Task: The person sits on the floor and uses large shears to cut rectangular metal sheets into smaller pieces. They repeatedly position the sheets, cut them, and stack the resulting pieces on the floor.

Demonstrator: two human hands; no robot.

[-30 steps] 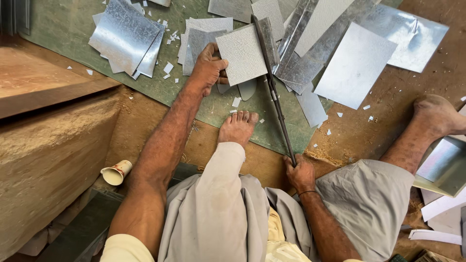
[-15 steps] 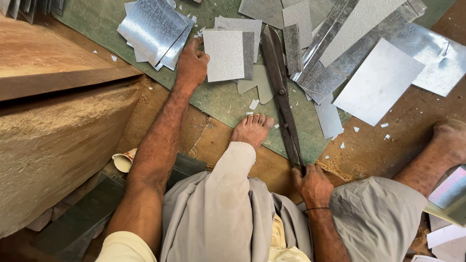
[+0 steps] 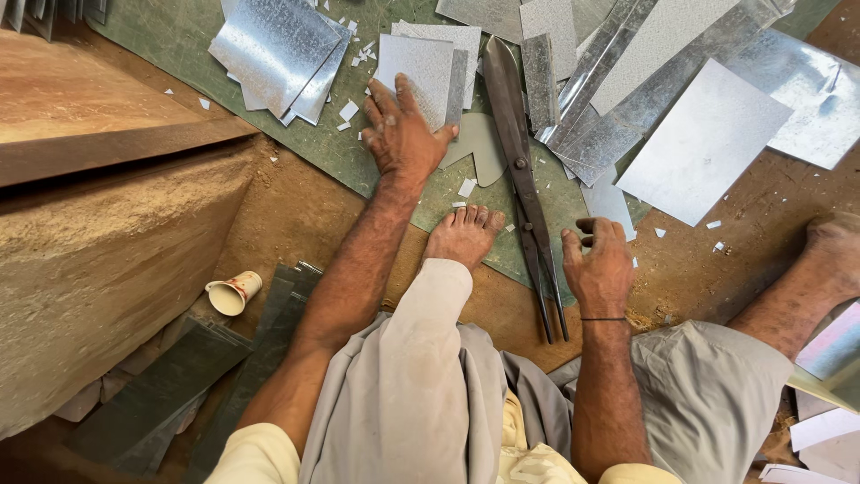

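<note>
The long tin shears (image 3: 527,188) lay closed on the green mat (image 3: 179,45) — heavy, stiff steel, best taken by the handles. Their long axis ran away from the person, blades pointing outward. Just right of the handles the right hand (image 3: 598,269) hovered open, grasping nothing; the left hand (image 3: 403,134) pressed flat on a metal sheet (image 3: 417,67).

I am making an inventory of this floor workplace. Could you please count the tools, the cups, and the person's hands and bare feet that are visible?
Large metal shears: 1
Paper cup: 1
Hands: 2, left hand and right hand
Bare feet: 2, one by the shears, one at the right edge
Total: 6
</note>
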